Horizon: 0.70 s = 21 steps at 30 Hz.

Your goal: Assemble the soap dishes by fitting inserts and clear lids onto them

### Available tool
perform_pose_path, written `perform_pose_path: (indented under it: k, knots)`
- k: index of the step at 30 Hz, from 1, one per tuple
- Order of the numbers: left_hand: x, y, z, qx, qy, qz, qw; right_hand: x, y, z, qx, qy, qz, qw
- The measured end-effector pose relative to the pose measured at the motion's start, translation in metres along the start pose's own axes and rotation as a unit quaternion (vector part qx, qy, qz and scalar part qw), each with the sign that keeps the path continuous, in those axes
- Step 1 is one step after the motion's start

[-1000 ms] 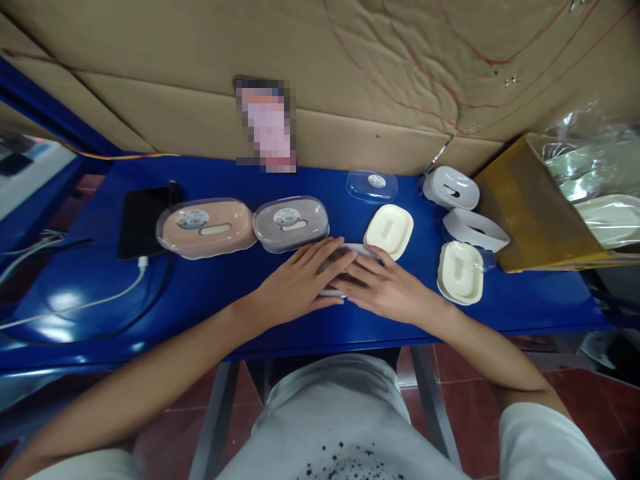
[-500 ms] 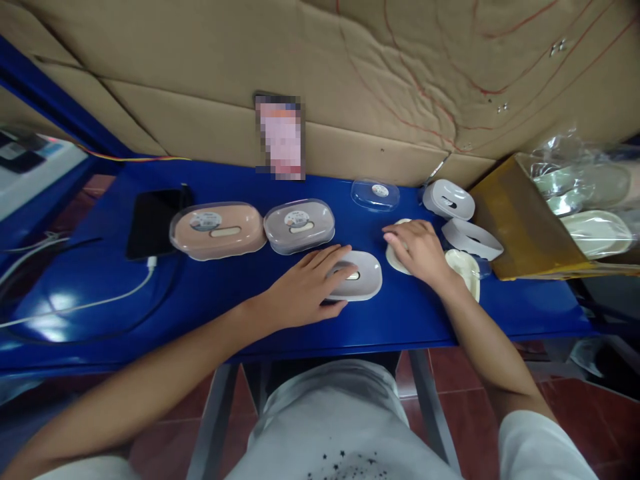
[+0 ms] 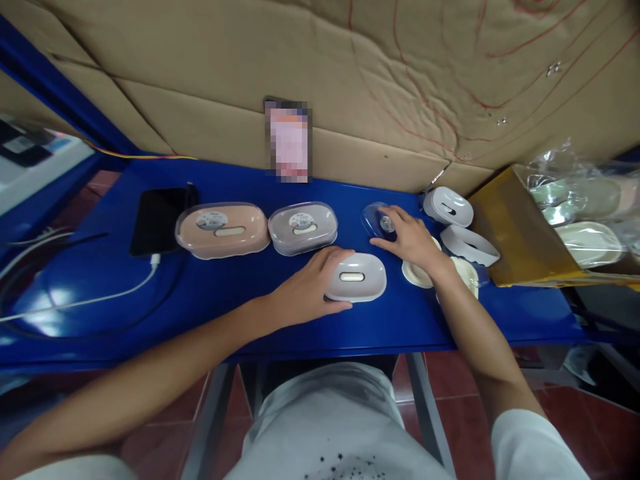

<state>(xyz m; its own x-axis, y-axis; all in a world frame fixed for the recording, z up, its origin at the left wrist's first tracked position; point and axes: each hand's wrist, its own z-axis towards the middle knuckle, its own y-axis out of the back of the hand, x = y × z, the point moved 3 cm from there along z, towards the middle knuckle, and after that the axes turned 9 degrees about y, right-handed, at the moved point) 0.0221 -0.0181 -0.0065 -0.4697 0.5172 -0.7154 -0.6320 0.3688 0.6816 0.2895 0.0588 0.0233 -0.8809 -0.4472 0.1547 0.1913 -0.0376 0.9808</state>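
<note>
My left hand (image 3: 317, 283) grips the left end of a pale grey oval soap dish (image 3: 367, 280), thumb on the near side and fingers on the far side. A cream insert shows in the dish's middle slot. My right hand (image 3: 407, 237) has thumb and fingers around the right end of a clear plastic lid (image 3: 371, 219) with a round label. Under my right wrist lies a cream oval piece (image 3: 416, 275), partly covered. To the left stand a lidded pink soap dish (image 3: 240, 243) and a lidded grey soap dish (image 3: 285, 241).
Two grey dish parts, a slotted tray (image 3: 447, 201) and a hollow base (image 3: 470, 245), sit beside a cardboard box (image 3: 505, 233) of wrapped pieces. Another cream piece (image 3: 467, 275) lies nearby. A black phone (image 3: 157, 220) with a white cable is at left. Cardboard (image 3: 210, 127) walls the back.
My right hand has moved from the cream piece up and left onto the clear lid, which has been drawn slightly nearer. My left hand stays at the grey dish, its fingers now off the slot.
</note>
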Motion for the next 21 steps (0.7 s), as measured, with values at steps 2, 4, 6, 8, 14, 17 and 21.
perform_pose_path:
  k: [2, 4, 6, 8, 14, 17, 21]
  knots:
    - [0.001, -0.002, 0.000, -0.005, -0.002, -0.042, 0.999, -0.001, 0.008, -0.005, 0.001, 0.039, 0.067, 0.997]
    - [0.002, -0.004, 0.000, -0.009, -0.003, -0.087, 0.996, 0.003, 0.021, -0.013, -0.020, 0.092, 0.129, 0.987]
    - [0.004, -0.004, 0.002, -0.022, 0.002, -0.123, 0.992, 0.013, 0.033, -0.025, -0.008, 0.144, 0.191, 0.971]
    - [0.006, -0.004, 0.003, -0.031, 0.013, -0.148, 0.988, 0.027, 0.038, -0.039, 0.051, 0.187, 0.248, 0.949]
    - [0.012, -0.005, 0.004, -0.013, 0.010, -0.163, 0.986, 0.067, 0.024, -0.062, 0.097, 0.243, 0.241, 0.935]
    - [0.013, -0.005, 0.003, -0.006, 0.013, -0.162, 0.987, 0.076, 0.019, -0.064, 0.066, 0.276, 0.208, 0.936]
    - [0.012, -0.004, 0.003, 0.016, 0.015, -0.152, 0.988, 0.079, 0.018, -0.065, 0.066, 0.296, 0.176, 0.936]
